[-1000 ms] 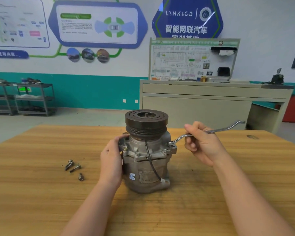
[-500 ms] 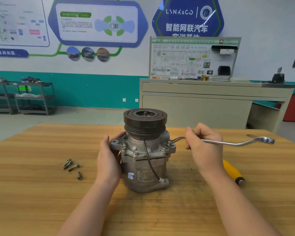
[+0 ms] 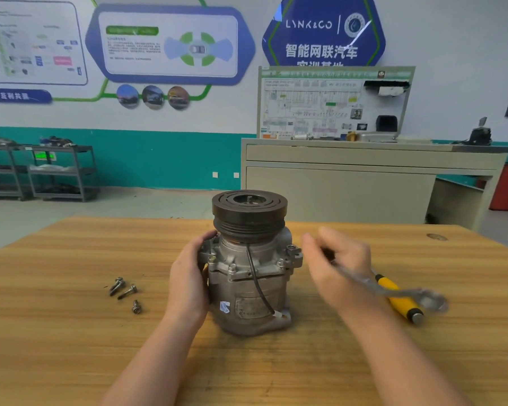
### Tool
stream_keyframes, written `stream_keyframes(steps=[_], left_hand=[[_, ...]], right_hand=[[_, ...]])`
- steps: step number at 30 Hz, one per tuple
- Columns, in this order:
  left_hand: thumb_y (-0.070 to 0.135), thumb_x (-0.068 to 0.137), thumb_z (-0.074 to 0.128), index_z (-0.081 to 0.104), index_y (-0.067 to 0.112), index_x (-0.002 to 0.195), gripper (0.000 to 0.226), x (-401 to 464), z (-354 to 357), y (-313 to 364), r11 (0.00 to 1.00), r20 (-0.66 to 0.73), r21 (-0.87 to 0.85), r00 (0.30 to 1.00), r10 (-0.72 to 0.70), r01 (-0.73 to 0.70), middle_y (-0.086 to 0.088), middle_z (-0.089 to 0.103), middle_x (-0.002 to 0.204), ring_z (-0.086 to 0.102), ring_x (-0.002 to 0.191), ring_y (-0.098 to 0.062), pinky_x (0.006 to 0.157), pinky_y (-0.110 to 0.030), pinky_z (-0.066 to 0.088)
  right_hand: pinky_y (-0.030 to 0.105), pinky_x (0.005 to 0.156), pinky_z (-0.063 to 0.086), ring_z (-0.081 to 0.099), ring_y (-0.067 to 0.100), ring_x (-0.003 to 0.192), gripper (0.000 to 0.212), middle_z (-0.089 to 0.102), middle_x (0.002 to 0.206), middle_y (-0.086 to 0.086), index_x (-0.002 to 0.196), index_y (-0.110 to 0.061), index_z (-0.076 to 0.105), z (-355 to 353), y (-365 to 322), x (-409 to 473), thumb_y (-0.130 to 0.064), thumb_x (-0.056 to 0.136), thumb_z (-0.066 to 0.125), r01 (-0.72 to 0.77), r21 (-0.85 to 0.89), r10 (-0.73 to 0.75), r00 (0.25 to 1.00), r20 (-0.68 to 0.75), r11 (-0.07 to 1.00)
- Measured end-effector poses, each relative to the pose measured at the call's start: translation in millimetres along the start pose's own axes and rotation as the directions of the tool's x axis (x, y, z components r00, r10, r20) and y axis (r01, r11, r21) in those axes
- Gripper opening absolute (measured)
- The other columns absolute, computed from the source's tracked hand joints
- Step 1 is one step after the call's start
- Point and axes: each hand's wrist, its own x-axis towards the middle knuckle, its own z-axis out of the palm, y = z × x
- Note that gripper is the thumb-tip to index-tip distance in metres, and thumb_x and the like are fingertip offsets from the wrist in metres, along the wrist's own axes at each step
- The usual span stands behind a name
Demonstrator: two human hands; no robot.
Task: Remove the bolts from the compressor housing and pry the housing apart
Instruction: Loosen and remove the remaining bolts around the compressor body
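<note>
The left hand grips the side of the compressor, which stands upright on the wooden tabletop. The right hand, blurred, holds a wrench just right of the housing, over a yellow-handled tool. Three loose bolts lie to the left.

Compressor housing under my left hand: cast metal, dull grey, rough-looking. Pulley on top: dark matt metal, grooved. Cable down the side: black, smooth. Table: wood grain, matt, scuffed. Loose bolts: dull metal. Wrench at my right hand: bright shiny metal, blurred. Yellow handle: smooth plastic, metal end.
</note>
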Motion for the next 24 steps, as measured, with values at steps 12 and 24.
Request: stream_keyframes(steps=[12,24], left_hand=[[0.033,0.095,0.043,0.078,0.031,0.099,0.035,0,1,1,0.999,0.001,-0.036,1.000,-0.030,0.030,-0.005,0.074,0.112,0.066,0.113,-0.025,0.097,-0.047,0.050],[0.044,0.084,0.047,0.076,0.034,0.102,0.035,-2,2,2,0.999,-0.005,0.013,0.999,-0.035,0.035,-0.004,0.074,0.112,0.066,0.113,-0.026,0.096,-0.051,0.051]], right_hand=[[0.017,0.033,0.029,0.038,0.008,0.034,0.043,0.047,0.048,0.001,0.049,-0.024,0.055,-17,45,15,-0.016,0.090,0.062,-0.546,0.814,0.787,0.585,0.199,0.200],[0.015,0.047,0.029,0.033,0.002,0.047,0.041,0.034,0.048,-0.001,0.051,-0.018,0.032,-9,6,2,-0.017,0.083,0.058,-0.219,0.026,0.220,0.973,-0.070,0.975]])
